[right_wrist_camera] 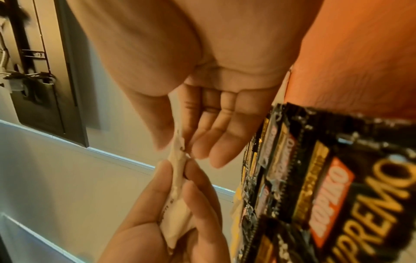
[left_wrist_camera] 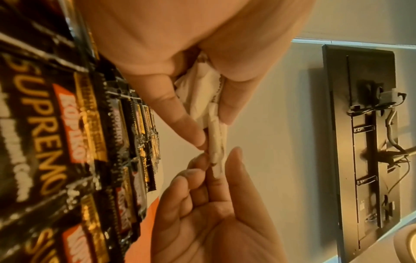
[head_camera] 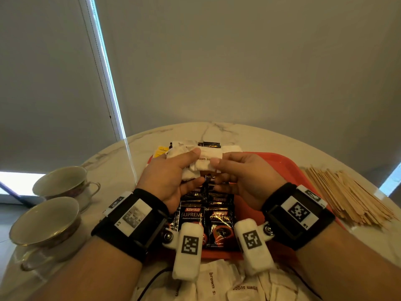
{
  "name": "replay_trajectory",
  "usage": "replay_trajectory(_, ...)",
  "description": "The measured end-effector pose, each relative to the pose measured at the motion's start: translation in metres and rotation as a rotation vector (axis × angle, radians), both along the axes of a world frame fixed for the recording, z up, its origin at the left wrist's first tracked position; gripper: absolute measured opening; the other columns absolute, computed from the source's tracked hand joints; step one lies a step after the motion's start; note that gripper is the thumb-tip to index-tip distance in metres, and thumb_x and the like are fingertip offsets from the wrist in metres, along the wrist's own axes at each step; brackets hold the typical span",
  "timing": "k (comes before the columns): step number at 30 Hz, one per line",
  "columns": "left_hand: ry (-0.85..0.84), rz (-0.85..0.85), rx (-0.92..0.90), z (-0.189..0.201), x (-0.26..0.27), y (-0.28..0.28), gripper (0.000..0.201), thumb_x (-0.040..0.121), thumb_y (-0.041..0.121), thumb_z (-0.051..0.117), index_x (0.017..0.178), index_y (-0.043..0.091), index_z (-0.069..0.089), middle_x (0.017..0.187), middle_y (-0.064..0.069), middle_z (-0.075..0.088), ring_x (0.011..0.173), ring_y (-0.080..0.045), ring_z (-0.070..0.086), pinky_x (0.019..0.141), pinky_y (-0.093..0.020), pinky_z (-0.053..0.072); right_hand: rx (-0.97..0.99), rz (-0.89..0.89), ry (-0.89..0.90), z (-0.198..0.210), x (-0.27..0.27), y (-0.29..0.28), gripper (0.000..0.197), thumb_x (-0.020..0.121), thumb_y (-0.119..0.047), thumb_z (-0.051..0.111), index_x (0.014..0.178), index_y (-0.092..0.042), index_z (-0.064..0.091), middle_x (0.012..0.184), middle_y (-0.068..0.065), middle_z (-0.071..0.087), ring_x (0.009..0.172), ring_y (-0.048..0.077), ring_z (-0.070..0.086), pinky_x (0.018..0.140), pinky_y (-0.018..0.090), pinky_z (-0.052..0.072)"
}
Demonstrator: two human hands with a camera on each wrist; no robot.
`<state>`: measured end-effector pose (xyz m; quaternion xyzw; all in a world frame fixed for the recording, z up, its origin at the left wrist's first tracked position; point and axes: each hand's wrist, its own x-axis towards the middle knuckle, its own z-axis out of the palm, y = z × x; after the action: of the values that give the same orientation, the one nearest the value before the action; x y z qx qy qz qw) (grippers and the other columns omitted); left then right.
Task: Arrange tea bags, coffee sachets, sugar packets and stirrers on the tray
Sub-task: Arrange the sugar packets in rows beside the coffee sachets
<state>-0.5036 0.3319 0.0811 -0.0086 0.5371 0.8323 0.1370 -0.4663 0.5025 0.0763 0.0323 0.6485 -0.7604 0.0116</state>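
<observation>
Both hands hover over the red tray (head_camera: 288, 168). My left hand (head_camera: 195, 166) grips a small bunch of white brown sugar packets (head_camera: 208, 158). My right hand (head_camera: 217, 173) pinches the right end of one of them between thumb and fingers. The left wrist view shows the left hand (left_wrist_camera: 211, 128) holding the packets (left_wrist_camera: 202, 99) edge-on, and the right wrist view shows the right hand (right_wrist_camera: 180, 146) pinching the packet's (right_wrist_camera: 178, 213) tip. Black Kopiko coffee sachets (head_camera: 192, 216) lie in two overlapping columns on the tray beneath the hands.
A pile of wooden stirrers (head_camera: 351, 196) lies on the marble table right of the tray. Two empty cups (head_camera: 63, 183) (head_camera: 45, 220) stand at the left. More sugar packets (head_camera: 217, 281) lie at the near edge. Tea bags with a yellow tag (head_camera: 160, 151) sit beyond the tray.
</observation>
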Motion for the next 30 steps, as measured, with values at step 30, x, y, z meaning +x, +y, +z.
replay_trajectory(30,-0.094,0.077,0.123,0.004,0.001,-0.001,0.016,0.094,-0.012,0.052,0.104,0.001,0.055,0.103,-0.026,0.07,0.084,-0.032,0.076,0.072,-0.033,0.066,0.431,-0.394,-0.452,-0.006,-0.056,0.076,0.005,0.086,0.0,0.073,0.088,0.002,0.069,0.072,0.011,0.063,0.058,0.019,0.056,0.065,0.032,0.048)
